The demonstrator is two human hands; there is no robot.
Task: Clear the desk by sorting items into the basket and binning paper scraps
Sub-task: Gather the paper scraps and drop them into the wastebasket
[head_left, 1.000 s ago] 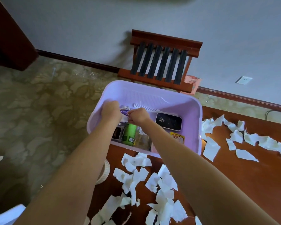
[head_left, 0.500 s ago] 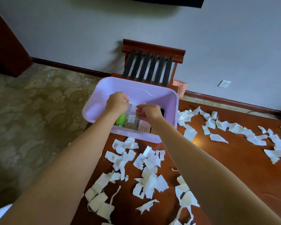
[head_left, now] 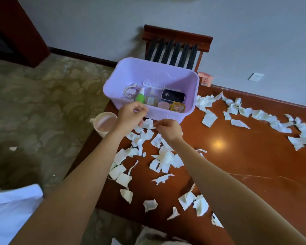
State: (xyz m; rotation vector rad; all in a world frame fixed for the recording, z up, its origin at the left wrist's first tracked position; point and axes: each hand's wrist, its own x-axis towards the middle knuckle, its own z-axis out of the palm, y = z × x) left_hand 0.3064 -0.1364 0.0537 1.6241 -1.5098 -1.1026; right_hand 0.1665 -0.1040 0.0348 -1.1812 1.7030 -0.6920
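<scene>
A lilac basket (head_left: 166, 73) stands at the desk's far left corner. Inside lie a coiled white cable (head_left: 130, 91), a white comb (head_left: 153, 85), a green bottle (head_left: 140, 98), a black device (head_left: 173, 96) and small boxes. White paper scraps (head_left: 163, 159) litter the brown desk (head_left: 237, 156). My left hand (head_left: 131, 114) hovers just in front of the basket's near wall, fingers loosely curled, nothing visible in it. My right hand (head_left: 169, 129) is over the scraps beside it, fingertips pinched at a scrap; whether it grips the scrap is unclear.
A pale round bin (head_left: 104, 123) stands on the floor by the desk's left edge. A wooden chair back (head_left: 177, 46) is behind the basket, against the wall. More scraps (head_left: 272, 119) trail along the desk's right side. One scrap (head_left: 12, 148) lies on the patterned floor.
Both hands have come out of the basket and back toward me, down to the scraps in front of it. The items they handled stay in the basket. The view has pulled back.
</scene>
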